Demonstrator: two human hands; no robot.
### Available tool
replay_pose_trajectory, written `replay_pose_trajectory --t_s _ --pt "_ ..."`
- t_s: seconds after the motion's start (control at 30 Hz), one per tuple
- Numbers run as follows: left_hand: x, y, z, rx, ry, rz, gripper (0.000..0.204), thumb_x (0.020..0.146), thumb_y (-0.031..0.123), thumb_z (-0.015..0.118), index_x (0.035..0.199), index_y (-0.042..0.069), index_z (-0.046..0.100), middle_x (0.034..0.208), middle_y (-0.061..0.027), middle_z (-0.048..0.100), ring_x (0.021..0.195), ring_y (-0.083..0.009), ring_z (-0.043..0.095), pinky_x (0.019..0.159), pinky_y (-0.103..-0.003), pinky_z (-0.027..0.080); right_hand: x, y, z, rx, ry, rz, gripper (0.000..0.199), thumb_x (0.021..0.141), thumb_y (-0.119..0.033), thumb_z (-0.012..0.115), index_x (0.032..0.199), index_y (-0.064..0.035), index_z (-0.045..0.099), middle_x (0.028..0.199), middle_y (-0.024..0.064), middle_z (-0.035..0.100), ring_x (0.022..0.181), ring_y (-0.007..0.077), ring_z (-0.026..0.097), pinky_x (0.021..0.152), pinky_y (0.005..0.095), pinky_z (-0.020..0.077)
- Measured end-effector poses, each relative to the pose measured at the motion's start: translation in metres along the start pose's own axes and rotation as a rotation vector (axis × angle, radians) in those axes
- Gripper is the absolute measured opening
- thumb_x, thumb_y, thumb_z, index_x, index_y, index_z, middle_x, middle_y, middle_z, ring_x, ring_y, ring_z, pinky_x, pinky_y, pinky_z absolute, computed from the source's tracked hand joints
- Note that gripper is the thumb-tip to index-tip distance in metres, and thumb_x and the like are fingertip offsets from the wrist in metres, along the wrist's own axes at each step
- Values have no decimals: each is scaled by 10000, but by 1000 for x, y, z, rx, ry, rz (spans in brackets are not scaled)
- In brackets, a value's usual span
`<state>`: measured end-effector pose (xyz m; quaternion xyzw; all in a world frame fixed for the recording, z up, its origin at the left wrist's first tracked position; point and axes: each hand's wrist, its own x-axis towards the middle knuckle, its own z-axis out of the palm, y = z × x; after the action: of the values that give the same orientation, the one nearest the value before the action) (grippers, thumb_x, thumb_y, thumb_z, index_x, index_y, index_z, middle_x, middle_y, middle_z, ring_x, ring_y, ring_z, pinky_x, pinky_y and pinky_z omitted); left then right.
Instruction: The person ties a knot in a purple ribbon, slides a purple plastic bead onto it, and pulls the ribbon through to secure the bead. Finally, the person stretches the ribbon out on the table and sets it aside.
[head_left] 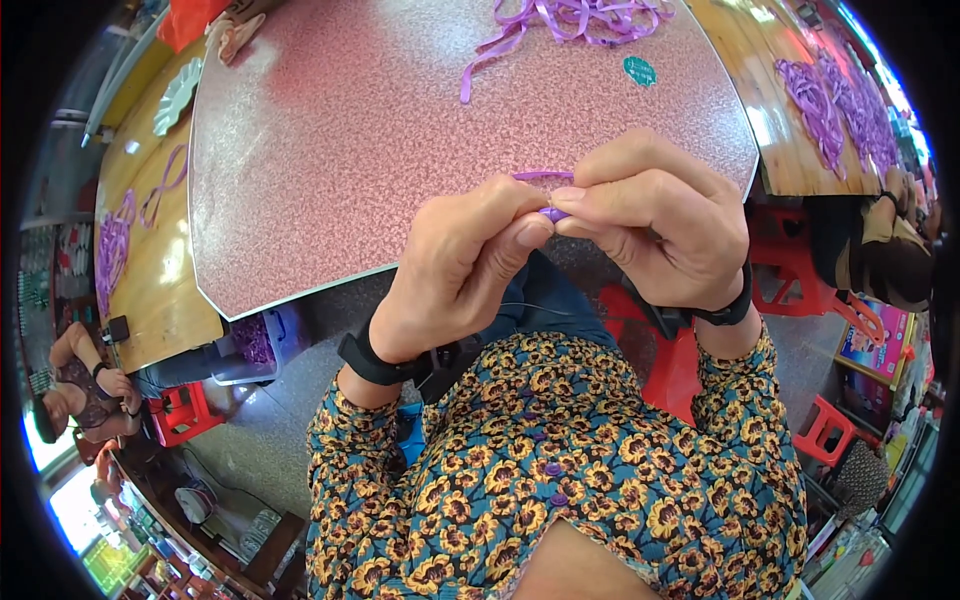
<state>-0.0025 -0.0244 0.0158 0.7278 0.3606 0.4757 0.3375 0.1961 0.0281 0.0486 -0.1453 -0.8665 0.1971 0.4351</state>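
Both hands meet in front of my chest, just over the near edge of a pink patterned table (400,130). Between the fingertips runs a narrow purple ribbon (543,175); a loop of it shows behind the fingers. My left hand (465,255) pinches it between thumb and forefinger. My right hand (660,220) pinches the same piece from the other side, the two thumb tips nearly touching. A small purple bit shows between the thumbs, but its exact shape is mostly hidden. Dark bands circle both wrists.
A tangle of purple ribbon (585,18) lies at the table's far side, near a green round sticker (639,71). More ribbon heaps (840,105) lie on the right wooden table. Ribbon loops (117,240) rest on the left one. Red stools (185,415) and seated people (85,375) are around.
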Motion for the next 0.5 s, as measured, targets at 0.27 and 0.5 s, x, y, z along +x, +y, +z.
replay_pose_trajectory --t_s 0.27,0.5 --pt "3 -8 -2 188 16 246 123 888 111 644 902 3 587 702 -122 535 574 -320 543 504 -383 418 -10 -4 4 540 -3 429 130 795 2 745 901 2 669 839 117 644 641 155 637 532 266 503" --pt "-6 -7 -1 -188 -111 -147 224 997 215 541 925 9 592 718 -89 563 616 -200 558 558 -311 429 -11 14 5 32 -84 -65 153 798 -64 765 900 -9 665 843 129 666 655 206 651 558 292 509"
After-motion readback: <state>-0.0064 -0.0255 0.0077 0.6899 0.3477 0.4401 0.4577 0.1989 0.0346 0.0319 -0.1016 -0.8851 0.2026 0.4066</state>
